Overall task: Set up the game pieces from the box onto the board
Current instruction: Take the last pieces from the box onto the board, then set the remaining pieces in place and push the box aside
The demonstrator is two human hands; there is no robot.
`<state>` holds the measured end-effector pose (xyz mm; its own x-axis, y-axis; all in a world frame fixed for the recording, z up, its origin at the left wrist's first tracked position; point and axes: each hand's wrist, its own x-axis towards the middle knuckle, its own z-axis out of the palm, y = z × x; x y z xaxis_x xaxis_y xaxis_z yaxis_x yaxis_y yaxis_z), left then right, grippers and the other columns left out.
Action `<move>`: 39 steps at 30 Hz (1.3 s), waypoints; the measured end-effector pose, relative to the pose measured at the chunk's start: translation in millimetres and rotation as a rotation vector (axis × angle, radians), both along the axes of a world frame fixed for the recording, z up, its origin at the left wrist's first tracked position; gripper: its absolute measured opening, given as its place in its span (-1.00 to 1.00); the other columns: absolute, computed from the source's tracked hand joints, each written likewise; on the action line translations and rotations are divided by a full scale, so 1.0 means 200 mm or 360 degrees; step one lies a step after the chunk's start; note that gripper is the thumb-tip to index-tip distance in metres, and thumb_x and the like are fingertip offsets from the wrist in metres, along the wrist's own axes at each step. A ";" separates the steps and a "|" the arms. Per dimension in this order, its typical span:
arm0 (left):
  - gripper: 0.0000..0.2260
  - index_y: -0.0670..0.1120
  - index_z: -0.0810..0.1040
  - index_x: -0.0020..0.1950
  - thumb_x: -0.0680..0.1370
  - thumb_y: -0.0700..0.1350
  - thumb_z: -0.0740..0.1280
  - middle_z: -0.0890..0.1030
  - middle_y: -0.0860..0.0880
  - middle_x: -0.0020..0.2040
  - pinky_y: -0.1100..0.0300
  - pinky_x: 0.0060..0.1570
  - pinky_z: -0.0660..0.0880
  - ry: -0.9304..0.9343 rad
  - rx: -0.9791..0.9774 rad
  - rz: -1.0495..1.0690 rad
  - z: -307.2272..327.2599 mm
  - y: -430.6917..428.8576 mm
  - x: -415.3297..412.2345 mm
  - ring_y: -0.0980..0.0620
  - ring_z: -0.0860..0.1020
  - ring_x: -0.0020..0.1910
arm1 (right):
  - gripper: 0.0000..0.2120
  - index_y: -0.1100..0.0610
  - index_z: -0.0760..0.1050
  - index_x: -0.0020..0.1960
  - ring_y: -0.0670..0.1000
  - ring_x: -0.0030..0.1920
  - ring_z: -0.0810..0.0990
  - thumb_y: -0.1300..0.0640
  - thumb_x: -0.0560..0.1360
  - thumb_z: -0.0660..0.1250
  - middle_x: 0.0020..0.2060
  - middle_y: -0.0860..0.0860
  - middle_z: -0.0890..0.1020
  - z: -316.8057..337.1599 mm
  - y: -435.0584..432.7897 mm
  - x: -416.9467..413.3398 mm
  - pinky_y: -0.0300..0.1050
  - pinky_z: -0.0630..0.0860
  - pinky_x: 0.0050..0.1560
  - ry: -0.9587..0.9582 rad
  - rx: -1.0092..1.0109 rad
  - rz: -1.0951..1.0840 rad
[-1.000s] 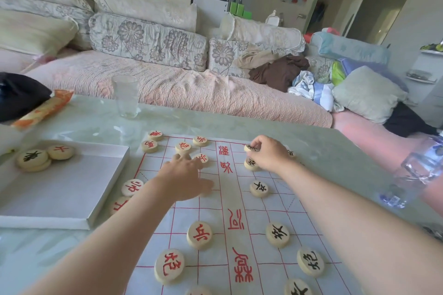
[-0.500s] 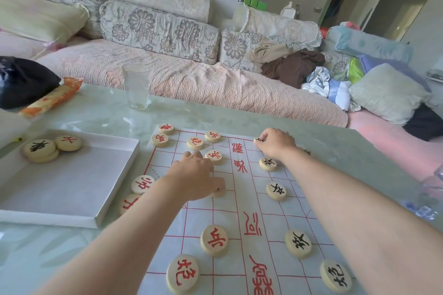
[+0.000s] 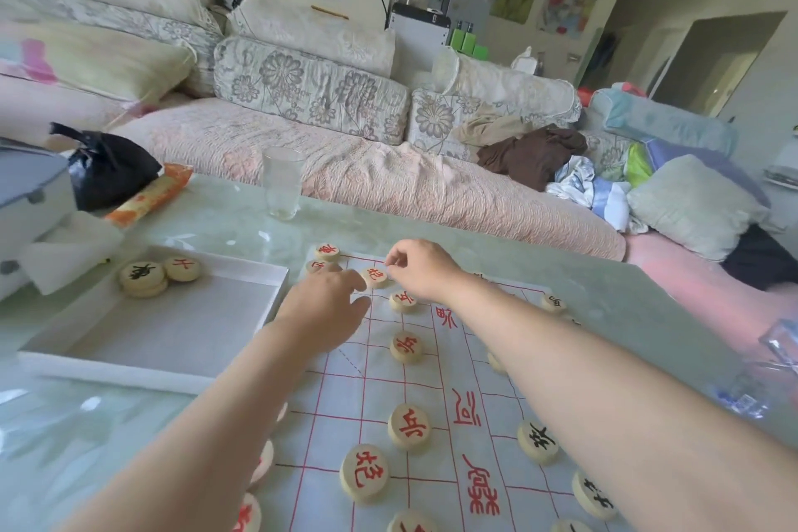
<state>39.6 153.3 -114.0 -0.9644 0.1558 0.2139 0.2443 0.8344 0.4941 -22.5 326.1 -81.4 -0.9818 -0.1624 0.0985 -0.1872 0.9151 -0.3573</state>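
In the head view, we see the paper board lying on the pale green tabletop, with the white box just beside its left edge. Red-lettered pieces sit on the board's left half and black-lettered pieces on its right, several not squarely on the line crossings.

Both hands are at the far left corner. The left hand reaches forward with its grip loosely spread, fingertips over the pieces at that corner, and we see nothing held in it. The right hand reaches across, its grip pressed thumb to forefinger just above a red-lettered corner piece. We cannot tell whether it pinches that piece's edge or only hovers by it.

Three pieces lie in the far left corner of the box: a black-lettered disc stacked on another whose face is hidden, and a red-lettered disc touching them. A drinking glass stands beyond the board, well apart from it.

We judge the step in hand to be ordering the red back row at the far edge, with the set-up well along but unfinished. The next move calls for easing the corner piece onto its crossing without knocking its close neighbours, then fetching the three from the box. The thin board may wrinkle or slide under a dragged piece.
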 end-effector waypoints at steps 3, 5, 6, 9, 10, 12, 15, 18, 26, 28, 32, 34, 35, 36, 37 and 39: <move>-0.74 0.04 0.56 0.20 0.54 0.01 0.28 0.55 -0.02 0.11 0.07 0.10 0.45 0.0095 0.0007 0.0126 0.04 -0.17 0.01 -0.05 0.47 0.14 | -0.91 -0.01 0.59 -0.02 -0.02 -0.08 0.57 0.08 0.50 0.32 -0.10 -0.09 0.61 0.04 -0.23 0.03 -0.13 0.51 -0.05 -0.0013 -0.0131 0.0153; -0.73 0.03 0.54 0.23 0.54 0.00 0.27 0.55 -0.04 0.11 0.06 0.09 0.45 0.0122 -0.0016 0.0225 0.06 -0.31 0.02 -0.07 0.47 0.14 | -0.91 0.01 0.59 0.00 -0.04 -0.07 0.57 0.09 0.51 0.34 -0.11 -0.10 0.61 0.05 -0.38 0.05 -0.12 0.52 0.01 -0.0012 -0.0162 0.0260; -0.72 0.02 0.54 0.24 0.54 0.00 0.26 0.55 -0.04 0.13 0.05 0.11 0.45 0.0129 -0.0046 0.0275 0.06 -0.38 0.03 -0.08 0.46 0.15 | -0.90 0.02 0.60 0.01 -0.04 -0.07 0.56 0.10 0.52 0.34 -0.12 -0.10 0.60 0.05 -0.46 0.06 -0.12 0.52 0.02 -0.0016 -0.0172 0.0313; -0.70 0.01 0.51 0.27 0.55 -0.05 0.22 0.52 -0.06 0.20 0.03 0.16 0.40 0.0171 -0.0181 0.0466 0.04 -0.62 0.06 -0.11 0.41 0.20 | -0.87 0.03 0.59 0.05 -0.01 -0.06 0.56 0.12 0.52 0.31 -0.06 -0.06 0.62 0.03 -0.70 0.08 -0.16 0.48 -0.04 -0.0034 -0.0171 0.0452; -0.70 -0.01 0.52 0.26 0.54 -0.08 0.21 0.51 -0.06 0.22 0.03 0.16 0.39 0.0169 -0.0210 0.0523 0.03 -0.69 0.07 -0.12 0.40 0.21 | -0.85 0.03 0.59 0.06 0.00 -0.03 0.57 0.12 0.52 0.31 -0.02 -0.05 0.62 0.02 -0.77 0.08 -0.17 0.47 -0.04 -0.0033 -0.0147 0.0496; -0.70 -0.05 0.52 0.24 0.53 -0.10 0.20 0.49 -0.08 0.25 0.02 0.18 0.39 0.0128 -0.0203 0.0577 -0.01 -0.81 0.08 -0.14 0.38 0.21 | -0.82 0.02 0.58 0.11 0.03 0.09 0.56 0.13 0.52 0.31 0.08 -0.01 0.62 -0.02 -0.91 0.07 -0.14 0.47 0.08 -0.0022 -0.0058 0.0584; -0.63 -0.02 0.49 0.29 0.50 -0.08 0.17 0.47 -0.04 0.31 0.03 0.24 0.36 0.0083 -0.0208 0.0525 -0.05 -0.94 0.08 -0.11 0.38 0.26 | -0.69 0.01 0.53 0.26 0.10 0.27 0.50 0.13 0.53 0.30 0.25 0.05 0.54 -0.09 -1.09 0.04 -0.05 0.43 0.27 0.0001 0.0112 0.0644; -0.62 -0.04 0.45 0.32 0.50 -0.13 0.16 0.47 -0.06 0.28 0.06 0.24 0.35 -0.0022 -0.0188 0.0489 -0.09 -1.01 0.07 -0.12 0.40 0.24 | -0.55 -0.02 0.44 0.40 0.14 0.33 0.47 0.18 0.52 0.26 0.34 0.06 0.48 -0.13 -1.22 0.01 0.00 0.42 0.32 -0.0024 0.0257 0.0693; -0.62 -0.06 0.43 0.31 0.51 -0.24 0.13 0.39 -0.07 0.32 0.01 0.24 0.38 -0.0099 -0.0309 0.0470 -0.12 -1.04 0.06 -0.15 0.26 0.29 | -0.55 -0.01 0.39 0.43 0.21 0.31 0.44 0.20 0.56 0.21 0.27 0.11 0.43 -0.23 -1.29 -0.02 0.06 0.40 0.30 0.0048 0.0487 0.0740; -0.66 -0.14 0.43 0.27 0.51 -0.27 0.15 0.38 -0.14 0.27 -0.01 0.17 0.42 -0.0077 -0.0361 0.0514 -0.11 -1.02 0.06 -0.17 0.27 0.26 | -0.70 0.04 0.48 0.30 0.23 0.24 0.46 0.17 0.59 0.20 0.14 0.13 0.40 -0.24 -1.27 -0.02 0.04 0.43 0.22 0.0022 0.0472 0.0702; -0.70 -0.14 0.46 0.24 0.51 -0.26 0.19 0.35 -0.17 0.22 0.00 0.10 0.45 -0.0065 -0.0386 0.0530 -0.10 -1.01 0.06 -0.19 0.28 0.24 | -0.73 0.04 0.52 0.25 0.24 0.23 0.46 0.08 0.57 0.24 0.14 0.12 0.39 -0.24 -1.21 -0.03 0.07 0.44 0.25 0.0009 0.0516 0.0616; -0.68 -0.13 0.48 0.26 0.51 -0.26 0.21 0.34 -0.17 0.22 0.02 0.11 0.44 -0.0070 -0.0394 0.0513 -0.10 -1.01 0.06 -0.19 0.29 0.23 | -0.71 -0.06 0.52 0.26 0.21 0.27 0.44 0.00 0.56 0.27 0.18 0.09 0.44 -0.22 -1.18 -0.02 0.07 0.41 0.30 -0.0002 0.0493 0.0604; -0.66 -0.13 0.48 0.28 0.51 -0.27 0.20 0.33 -0.17 0.22 0.02 0.14 0.42 -0.0067 -0.0383 0.0508 -0.10 -1.01 0.06 -0.20 0.29 0.23 | -0.70 -0.09 0.51 0.28 0.18 0.29 0.45 -0.04 0.55 0.28 0.21 0.07 0.48 -0.21 -1.16 -0.01 0.03 0.39 0.31 -0.0016 0.0484 0.0618; -0.64 -0.12 0.48 0.30 0.52 -0.28 0.20 0.33 -0.18 0.21 0.02 0.15 0.41 -0.0062 -0.0365 0.0510 -0.10 -1.01 0.06 -0.20 0.29 0.22 | -0.68 -0.11 0.51 0.29 0.15 0.31 0.45 -0.07 0.55 0.28 0.25 0.05 0.51 -0.20 -1.14 0.00 -0.02 0.37 0.31 -0.0017 0.0489 0.0636; -0.64 -0.11 0.48 0.31 0.53 -0.29 0.19 0.34 -0.18 0.20 0.02 0.15 0.41 -0.0061 -0.0351 0.0520 -0.10 -1.01 0.06 -0.20 0.29 0.22 | -0.67 -0.12 0.51 0.30 0.12 0.32 0.46 -0.10 0.55 0.28 0.26 0.03 0.54 -0.19 -1.12 0.00 -0.06 0.36 0.31 -0.0006 0.0504 0.0649; -0.66 -0.09 0.49 0.30 0.55 -0.27 0.18 0.39 -0.17 0.19 0.03 0.11 0.41 -0.0054 -0.0349 0.0545 -0.10 -1.01 0.06 -0.18 0.31 0.22 | -0.65 -0.13 0.51 0.30 0.09 0.31 0.46 -0.12 0.53 0.29 0.25 0.00 0.58 -0.17 -1.08 0.01 -0.07 0.36 0.33 0.0020 0.0514 0.0666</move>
<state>51.7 -48.8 -134.3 -0.9744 -0.1371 0.1783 -0.0793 0.9512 0.2983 -19.9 109.2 -116.0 -0.8256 -0.5642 -0.0104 -0.5625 0.8243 -0.0647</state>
